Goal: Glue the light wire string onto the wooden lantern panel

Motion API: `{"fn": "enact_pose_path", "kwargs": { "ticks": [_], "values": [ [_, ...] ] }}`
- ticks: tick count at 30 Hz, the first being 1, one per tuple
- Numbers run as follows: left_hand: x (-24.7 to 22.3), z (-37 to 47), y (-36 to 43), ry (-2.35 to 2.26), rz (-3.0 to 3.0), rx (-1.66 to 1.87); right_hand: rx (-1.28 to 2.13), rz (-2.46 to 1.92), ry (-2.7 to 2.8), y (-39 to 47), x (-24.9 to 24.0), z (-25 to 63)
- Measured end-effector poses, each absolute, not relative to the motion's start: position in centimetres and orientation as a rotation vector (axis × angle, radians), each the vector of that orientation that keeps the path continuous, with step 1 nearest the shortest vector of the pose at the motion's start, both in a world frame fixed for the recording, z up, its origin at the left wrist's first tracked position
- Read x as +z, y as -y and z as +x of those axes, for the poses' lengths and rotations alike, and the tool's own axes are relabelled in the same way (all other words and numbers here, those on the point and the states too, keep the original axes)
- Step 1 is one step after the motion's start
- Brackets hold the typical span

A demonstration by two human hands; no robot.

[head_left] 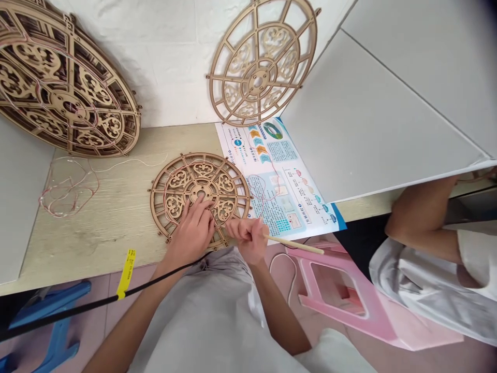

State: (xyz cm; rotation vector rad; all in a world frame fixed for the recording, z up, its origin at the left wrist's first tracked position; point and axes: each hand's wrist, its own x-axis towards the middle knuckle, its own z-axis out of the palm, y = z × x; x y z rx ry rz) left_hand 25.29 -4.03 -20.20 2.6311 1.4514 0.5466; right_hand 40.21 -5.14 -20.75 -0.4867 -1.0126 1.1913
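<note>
A round openwork wooden wheel (203, 169) lies on the wooden table, with thin red and white wire running over it. My left hand (194, 228) rests on its lower middle, fingers apart and pointing toward the hub. At the wheel's lower right edge is my right hand (248, 237), its fingers curled round a thin pale stick (298, 244) that points out to the right. A loop of thin reddish wire (278, 178) extends from near this hand over a printed sheet (306, 194).
Stacked wooden wheels (70, 98) lean at the left; another wheel (259, 77) leans against the white wall. Tangled wire (70, 194) lies on the left tabletop (97, 233). A grey panel (349, 114), pink stool (349, 295) and another person's arm (423, 217) are right.
</note>
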Motion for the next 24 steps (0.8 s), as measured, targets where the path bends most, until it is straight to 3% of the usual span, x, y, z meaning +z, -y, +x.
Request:
{"fn": "enact_pose_path", "kwargs": {
  "ticks": [10,24],
  "values": [
    [-20.5,25.3,3.9,-1.434,2.85,0.752,1.414,-0.614,0.66,3.3,-19.7,41.2],
    [-20.7,24.7,3.9,-1.354,2.849,0.731,1.278,-0.987,0.859,2.0,-18.2,37.6]
  ]
}}
